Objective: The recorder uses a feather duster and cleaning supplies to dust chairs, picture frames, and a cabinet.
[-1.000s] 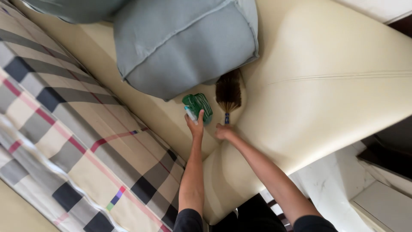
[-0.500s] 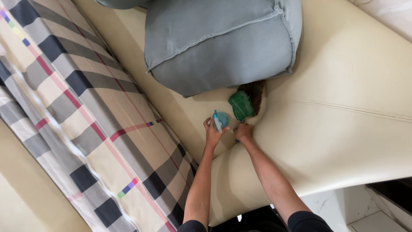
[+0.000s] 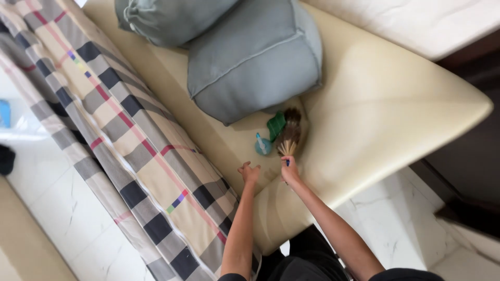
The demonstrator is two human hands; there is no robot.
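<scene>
A soft woven blanket [image 3: 120, 135] in beige, grey and dark checks with thin red lines hangs in folds over the left edge of the smooth cream leather sofa seat [image 3: 385, 109]. Further along the seat, two plump grey-blue fabric cushions [image 3: 250, 62] with piped seams lie against each other. Just below the larger cushion, on the seat, rest a small folded green cloth [image 3: 276, 125] and a round teal object [image 3: 262, 145] with a pale stick-like piece across it. Below that teal object the left hand [image 3: 249, 173] hovers with fingers spread apart and slightly curled, holding nothing, just short of the leather. Right beside it, the right hand [image 3: 289, 170] is clamped on the thin handle of a small hand broom [image 3: 289, 134], whose fan of tan bristles, darker at the tips, lies on the seat beside the green cloth, under the cushion's edge.
</scene>
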